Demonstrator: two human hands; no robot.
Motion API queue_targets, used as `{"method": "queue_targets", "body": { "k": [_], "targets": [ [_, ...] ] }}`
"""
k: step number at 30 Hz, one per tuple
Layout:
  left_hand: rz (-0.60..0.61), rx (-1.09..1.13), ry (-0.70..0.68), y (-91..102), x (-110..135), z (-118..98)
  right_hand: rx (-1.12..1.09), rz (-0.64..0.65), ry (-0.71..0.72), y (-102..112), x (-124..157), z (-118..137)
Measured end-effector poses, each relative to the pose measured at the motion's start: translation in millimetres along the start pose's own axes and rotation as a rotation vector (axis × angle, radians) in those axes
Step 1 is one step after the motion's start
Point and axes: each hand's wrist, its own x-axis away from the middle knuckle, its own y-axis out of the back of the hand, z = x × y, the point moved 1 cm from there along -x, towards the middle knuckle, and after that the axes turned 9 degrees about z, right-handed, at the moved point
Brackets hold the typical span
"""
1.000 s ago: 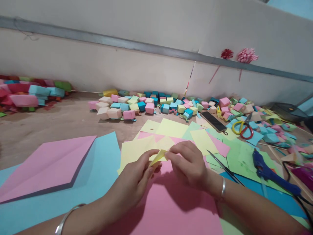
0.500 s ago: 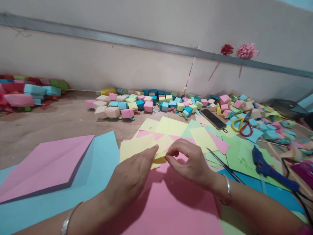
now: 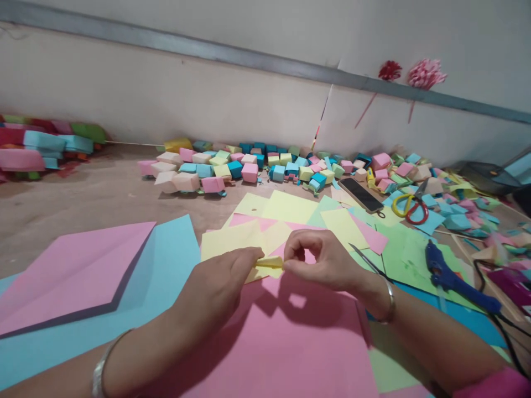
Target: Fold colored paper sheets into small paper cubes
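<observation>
A small folded yellow paper piece (image 3: pixel 269 262) is held between both hands above a large pink sheet (image 3: pixel 286 342). My left hand (image 3: pixel 218 287) pinches its left end with closed fingers. My right hand (image 3: pixel 321 260) pinches its right end between thumb and forefinger, the other fingers curled. Each wrist wears a silver bangle. Loose yellow, pink and green paper squares (image 3: pixel 290 213) lie just beyond the hands.
Several small paper cubes (image 3: pixel 249 166) run in a row along the wall. A phone (image 3: pixel 362 194), yellow-and-red scissors (image 3: pixel 409 209) and a blue glue gun (image 3: pixel 450 279) lie to the right. A folded pink sheet on blue paper (image 3: pixel 83 271) lies to the left.
The yellow piece has been folded narrower and now stretches flat between both pinches. Both hands shifted slightly up and apart; the view tilted a little.
</observation>
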Motion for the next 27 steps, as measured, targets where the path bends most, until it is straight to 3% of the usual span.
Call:
{"method": "queue_targets", "body": {
  "k": [4,8,11,17,21,27],
  "targets": [
    [0.104,0.149,0.095,-1.2,1,2,0.163,-0.039,0.217,8,-3,1],
    [0.087,0.154,0.135,0.3,-1,2,0.325,-0.035,0.304,10,-2,5],
    [0.088,0.196,0.124,-0.3,-2,0,0.361,-0.045,0.27,4,-1,5],
    [0.239,0.467,0.196,-1.9,-3,-7,0.352,-0.14,0.205,-10,2,2],
    [0.301,0.64,0.254,2.6,-7,-11,0.308,-0.183,0.066,-10,1,1],
    [0.35,0.723,0.213,3.8,-9,-19,0.126,-0.093,0.003,-14,1,1]
  ]
}}
